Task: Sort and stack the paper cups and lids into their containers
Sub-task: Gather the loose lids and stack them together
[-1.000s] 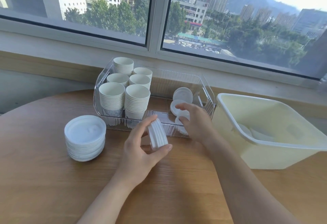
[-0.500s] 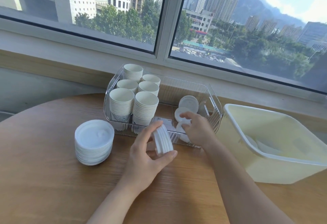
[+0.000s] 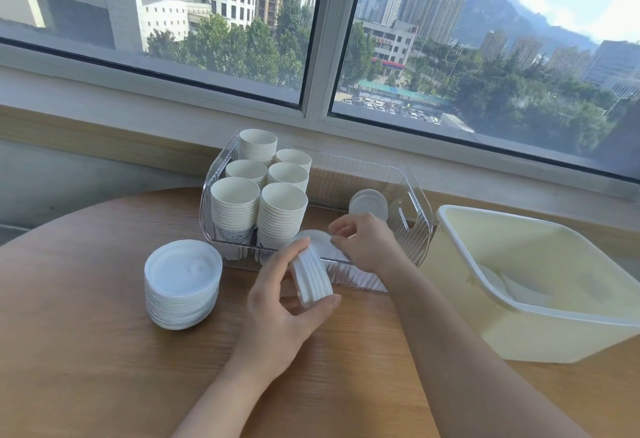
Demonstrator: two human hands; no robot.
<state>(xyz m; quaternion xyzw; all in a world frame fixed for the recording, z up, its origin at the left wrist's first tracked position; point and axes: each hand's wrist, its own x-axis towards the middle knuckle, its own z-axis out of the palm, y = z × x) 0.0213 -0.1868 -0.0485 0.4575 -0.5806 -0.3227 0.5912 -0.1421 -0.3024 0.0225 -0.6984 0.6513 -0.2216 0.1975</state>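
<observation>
Six stacks of paper cups [image 3: 258, 197] sit in the clear bin [image 3: 420, 226], just beyond your L hand [image 3: 277, 313]. That hand grips a small stack of lids [image 3: 311, 278] on edge, thumb below, fingers over. Your R hand [image 3: 367, 243] reaches into the bin, pinching a single lid [image 3: 320, 242]. Bigger lid stack [image 3: 183, 283] rests left of your L hand; yellow tub [image 3: 540, 313] sits right of your R arm.

Left hand [image 3: 277, 309] curled, thumb and fingers [image 3: 294, 254] gripping; right hand [image 3: 367, 243] reaches forward, fingertips pinched.
</observation>
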